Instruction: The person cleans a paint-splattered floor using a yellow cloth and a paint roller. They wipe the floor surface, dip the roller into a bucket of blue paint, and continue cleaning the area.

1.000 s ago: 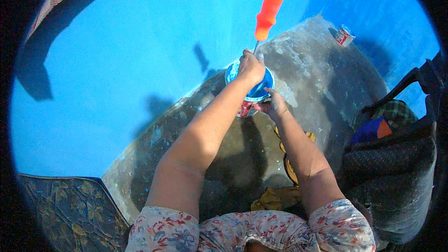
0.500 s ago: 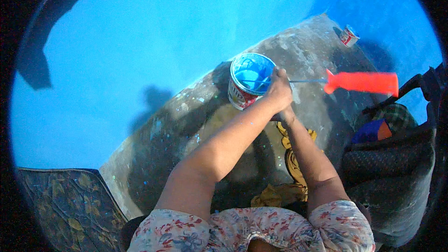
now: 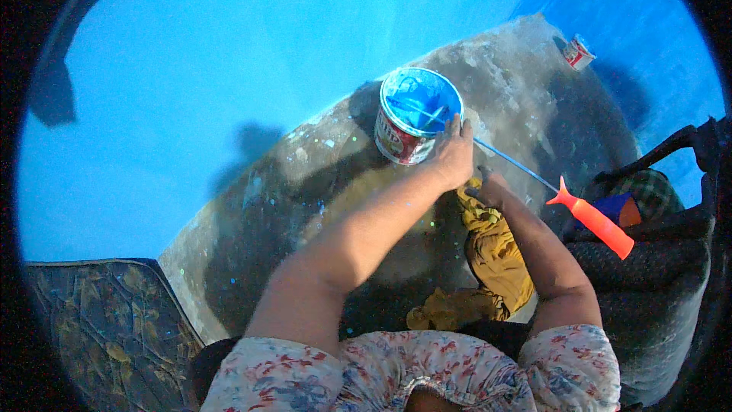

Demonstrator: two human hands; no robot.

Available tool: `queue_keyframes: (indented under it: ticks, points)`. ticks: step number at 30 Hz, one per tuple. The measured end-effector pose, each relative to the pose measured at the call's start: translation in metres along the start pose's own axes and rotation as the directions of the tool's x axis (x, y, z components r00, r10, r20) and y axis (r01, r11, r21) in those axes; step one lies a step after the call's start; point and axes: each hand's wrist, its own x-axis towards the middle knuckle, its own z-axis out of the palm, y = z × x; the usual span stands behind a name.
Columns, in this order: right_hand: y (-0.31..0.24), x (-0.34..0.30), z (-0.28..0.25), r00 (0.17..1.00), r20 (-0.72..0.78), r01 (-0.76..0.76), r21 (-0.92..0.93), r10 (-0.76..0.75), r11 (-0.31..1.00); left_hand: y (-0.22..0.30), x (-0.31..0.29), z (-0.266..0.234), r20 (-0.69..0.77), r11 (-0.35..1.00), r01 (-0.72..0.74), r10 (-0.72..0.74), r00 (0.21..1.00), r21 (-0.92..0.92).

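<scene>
The paint bucket (image 3: 398,144), white and red with blue paint inside, stands on the grey floor by the wall. My left hand (image 3: 454,159) is at its right rim, fingers close together and gripping there. A paint roller lies across the rim with its head end in the paint; the thin rod runs behind my left fingers. Its orange handle (image 3: 598,225) sticks out to the lower right, with no hand on it. Just below, my right hand (image 3: 494,189) is closed on the upper end of a mustard cloth (image 3: 499,259), which trails down toward my lap.
A bright blue wall (image 3: 252,53) runs along the floor's far side. In the far right corner sits a small red and white can (image 3: 578,53). A dark padded chair (image 3: 633,290) stands close on the right, and a dark patterned mat (image 3: 114,328) lies at lower left.
The roller's orange handle has swung down toward me. My right hand has come away from my left, showing more of the mustard cloth. The bucket appears slightly farther off.
</scene>
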Motion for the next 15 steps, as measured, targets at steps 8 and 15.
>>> queue_keyframes:
  ticks: [8, 15]
  points:
    - [0.061, -0.073, 0.068, 0.998, -0.03, -0.054, -0.132, 0.05, 0.99, -0.087, -0.108, -0.159, 0.059, 0.944, -0.308, 0.303, 0.951, 0.115]
    - [-0.068, -0.115, 0.131, 0.998, -0.044, 0.037, -0.258, -0.051, 0.965, -0.139, -0.3, -0.244, 0.094, 0.929, 0.208, -0.246, 0.965, 0.305]
